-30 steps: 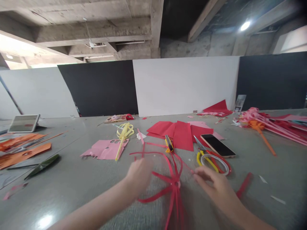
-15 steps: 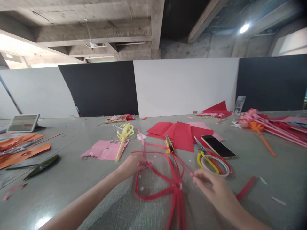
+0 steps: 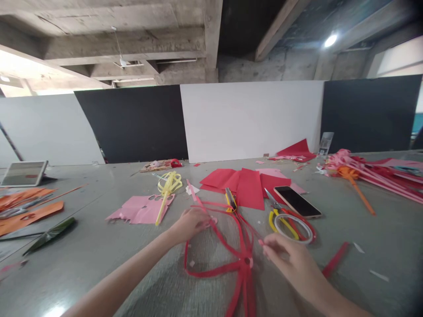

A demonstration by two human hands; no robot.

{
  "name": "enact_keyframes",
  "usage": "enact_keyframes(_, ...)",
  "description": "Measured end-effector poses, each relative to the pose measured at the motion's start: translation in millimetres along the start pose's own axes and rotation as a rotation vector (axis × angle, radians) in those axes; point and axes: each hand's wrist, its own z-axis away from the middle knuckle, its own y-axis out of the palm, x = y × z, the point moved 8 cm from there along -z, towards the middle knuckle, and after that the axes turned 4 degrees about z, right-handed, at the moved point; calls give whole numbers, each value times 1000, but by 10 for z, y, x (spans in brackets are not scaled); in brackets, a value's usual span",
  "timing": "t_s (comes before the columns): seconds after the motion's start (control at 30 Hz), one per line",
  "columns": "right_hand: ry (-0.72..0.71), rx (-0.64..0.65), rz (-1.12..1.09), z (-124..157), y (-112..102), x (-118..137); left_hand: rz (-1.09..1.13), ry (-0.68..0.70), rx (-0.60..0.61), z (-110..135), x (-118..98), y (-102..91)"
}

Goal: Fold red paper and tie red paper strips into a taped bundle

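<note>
A red paper strip flower (image 3: 228, 263) lies on the table in front of me, its long strips fanning out from a hub with a small hole. My left hand (image 3: 193, 223) is closed on one of its red strips at the left side. Beside those fingertips a pink paper ring (image 3: 214, 219) shows in part. At the right, my right hand (image 3: 286, 253) pinches the end of another red strip, with a small pink bit at the fingertips. A yellow box cutter (image 3: 231, 200) lies across strips beyond the hub.
Behind the cutter are red paper sheets (image 3: 250, 188). To the right lie scissors (image 3: 273, 200), a tape roll (image 3: 307, 226) and a phone (image 3: 296, 201). Leftward are a yellow paper strip flower (image 3: 169, 183), pink cut paper (image 3: 135, 209) and a green leaf shape (image 3: 51, 235).
My left hand has shifted right, nearer the hub, along with the strip. My right hand keeps its pinch and stays nearly in place. The view has turned slightly.
</note>
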Motion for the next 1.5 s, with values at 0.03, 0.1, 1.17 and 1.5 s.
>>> enact_keyframes(0.03, 2, 3, -2, 0, 1, -1, -8, 2, 10, -14, -4, 19)
enact_keyframes(0.1, 3, 6, -10, -1, 4, -1, -20, 2, 33, -39, -14, 68)
enact_keyframes(1.17, -19, 25, 13, -5, 41, -23, 9, -49, 124, 68, 114, -222)
enact_keyframes(1.5, -10, 37, 6, 14, 31, -6, 37, 15, 127, 57, -47, -95)
